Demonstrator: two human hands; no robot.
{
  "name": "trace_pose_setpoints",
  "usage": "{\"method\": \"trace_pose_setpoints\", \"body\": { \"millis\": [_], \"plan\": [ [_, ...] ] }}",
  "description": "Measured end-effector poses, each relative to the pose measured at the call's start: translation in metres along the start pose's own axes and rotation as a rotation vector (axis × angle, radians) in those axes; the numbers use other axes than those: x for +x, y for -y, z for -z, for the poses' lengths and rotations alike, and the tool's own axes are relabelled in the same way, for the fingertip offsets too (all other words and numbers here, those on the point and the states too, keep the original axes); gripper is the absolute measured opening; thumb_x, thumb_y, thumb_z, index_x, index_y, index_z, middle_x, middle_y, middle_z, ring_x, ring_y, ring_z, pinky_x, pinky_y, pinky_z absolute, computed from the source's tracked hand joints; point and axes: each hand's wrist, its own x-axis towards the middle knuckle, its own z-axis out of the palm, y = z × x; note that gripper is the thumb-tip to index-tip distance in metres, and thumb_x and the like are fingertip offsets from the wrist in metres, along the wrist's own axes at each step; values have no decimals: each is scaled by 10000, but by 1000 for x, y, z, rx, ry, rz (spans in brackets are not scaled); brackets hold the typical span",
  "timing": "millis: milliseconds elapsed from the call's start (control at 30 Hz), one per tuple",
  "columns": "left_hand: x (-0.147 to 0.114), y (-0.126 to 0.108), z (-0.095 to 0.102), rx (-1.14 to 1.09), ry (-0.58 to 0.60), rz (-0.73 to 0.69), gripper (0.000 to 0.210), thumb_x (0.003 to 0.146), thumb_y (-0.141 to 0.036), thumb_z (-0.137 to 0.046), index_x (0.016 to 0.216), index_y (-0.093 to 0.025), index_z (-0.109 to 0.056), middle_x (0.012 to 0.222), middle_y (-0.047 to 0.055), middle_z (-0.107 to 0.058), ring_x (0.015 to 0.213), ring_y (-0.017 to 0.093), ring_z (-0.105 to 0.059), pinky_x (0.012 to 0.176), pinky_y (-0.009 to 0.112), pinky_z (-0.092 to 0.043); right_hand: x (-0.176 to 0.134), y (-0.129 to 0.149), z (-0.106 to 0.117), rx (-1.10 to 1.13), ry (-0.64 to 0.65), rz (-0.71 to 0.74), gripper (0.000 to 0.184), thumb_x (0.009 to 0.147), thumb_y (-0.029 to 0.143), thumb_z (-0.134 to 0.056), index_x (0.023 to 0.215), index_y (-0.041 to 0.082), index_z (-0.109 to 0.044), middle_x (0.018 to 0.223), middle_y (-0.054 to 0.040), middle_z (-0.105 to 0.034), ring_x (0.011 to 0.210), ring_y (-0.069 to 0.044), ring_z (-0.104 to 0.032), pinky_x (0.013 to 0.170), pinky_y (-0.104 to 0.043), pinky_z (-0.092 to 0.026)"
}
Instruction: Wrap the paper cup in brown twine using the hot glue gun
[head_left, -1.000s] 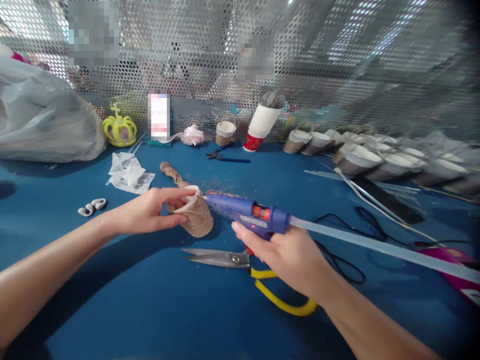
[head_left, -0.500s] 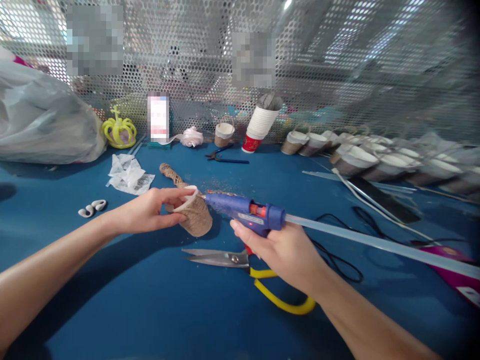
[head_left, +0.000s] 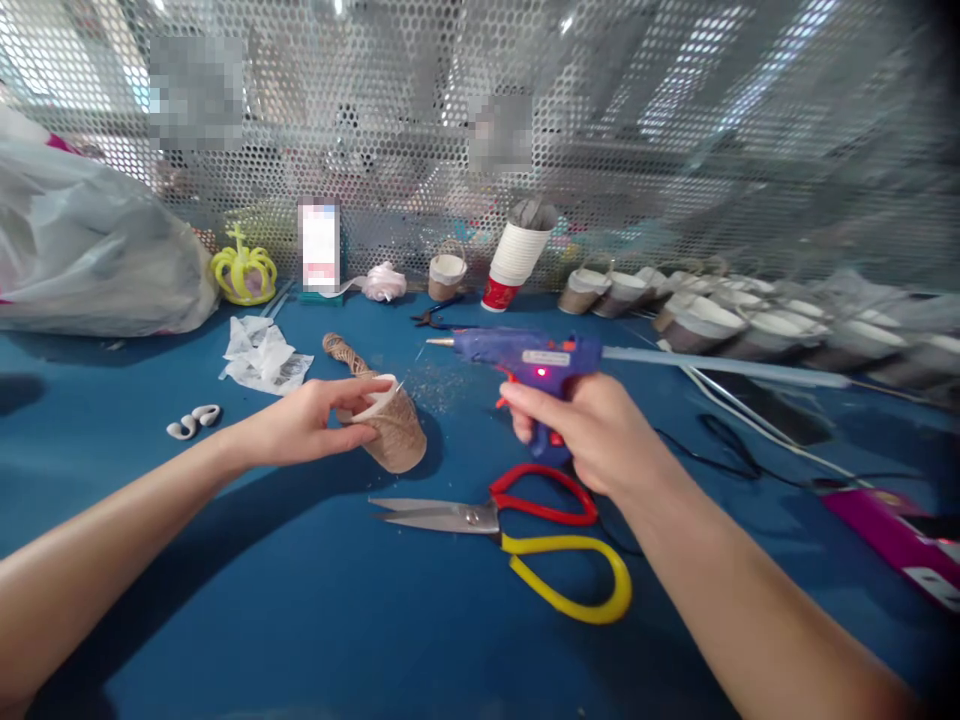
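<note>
My left hand grips a paper cup wrapped in brown twine or paper, fingers inside its white rim and thumb outside; the cup lies tilted on the table. Just behind it is a twisted bundle of brown cord. In my right hand is a blue glue gun, its red light lit and a long clear glue stick out of its back. The nozzle points left, above and apart from the cup. Below the gun lie large scissors with one red and one yellow handle.
Wrapped cups line the back right. Stacked paper cups, pliers, a pink ribbon roll, a phone, a yellow crown-like piece and a plastic bag stand along the mesh. A black cable lies right.
My right hand has lifted the glue gun up and to the right, away from the cup's rim. The scissors' red handle has come into view. My left hand still holds the cup.
</note>
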Motion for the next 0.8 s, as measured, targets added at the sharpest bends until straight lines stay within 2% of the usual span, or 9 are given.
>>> {"method": "trace_pose_setpoints", "body": {
  "millis": [67,133,300,367,433,533,633,667,800],
  "plan": [
    [0,-1,0,13,-13,1,573,816,-336,-497,1324,-96,-385,899,77,-674,746,155,-599,687,251,-487,18,-11,4,-130,-90,-74,212,754,351,-588,653,168,-552,592,-11,-596,521,-104,-538,507,-215,-447],
    [0,-3,0,20,-27,-6,565,817,-333,-492,1317,-88,-394,893,77,-673,754,155,-593,711,258,-485,34,-26,6,-306,-98,-154,252,796,346,-535,628,158,-548,623,-38,-624,523,-97,-551,520,-208,-453],
    [0,-3,-1,24,-47,-12,550,818,-337,-485,1303,-87,-415,893,86,-680,771,165,-601,721,271,-488,61,-58,7,-509,-111,-214,354,814,390,-496,536,172,-515,428,-23,-542,382,-117,-509,425,-234,-416],
    [0,-3,-1,21,-54,-10,548,815,-331,-488,1298,-83,-421,902,92,-680,778,168,-604,719,272,-492,63,-60,6,-600,-137,-203,311,782,375,-547,545,174,-523,430,-36,-537,438,-159,-550,468,-273,-439],
    [1,-3,-1,19,-67,-15,541,811,-324,-491,1290,-80,-431,908,93,-678,783,168,-605,723,274,-494,59,-52,2,-679,-188,-143,219,750,318,-599,606,161,-547,591,-99,-608,642,-227,-609,611,-344,-469],
    [1,-3,-1,17,-67,-14,532,814,-316,-488,1290,-84,-431,913,91,-678,786,168,-606,739,279,-495,43,-28,-11,-722,-187,24,155,734,304,-636,744,158,-583,885,-129,-617,925,-256,-563,818,-385,-422],
    [1,-3,-2,13,-71,-17,535,815,-315,-493,1293,-82,-429,944,96,-677,823,179,-608,769,288,-492,23,-5,-33,-557,132,365,176,738,351,-644,782,188,-592,859,-47,-593,806,-168,-567,764,-308,-451],
    [1,-2,-2,6,-74,-23,538,814,-317,-496,1293,-80,-429,963,100,-676,847,186,-609,779,291,-491,17,-1,-41,-524,177,437,174,721,329,-667,773,185,-584,855,-42,-582,811,-165,-556,755,-304,-451],
    [1,1,-3,-37,-78,-51,536,809,-306,-507,1288,-80,-430,1045,115,-663,902,199,-610,811,307,-490,8,2,-60,-495,156,563,110,762,201,-622,708,188,-527,804,-31,-547,818,-162,-528,762,-310,-437]
  ]
}}
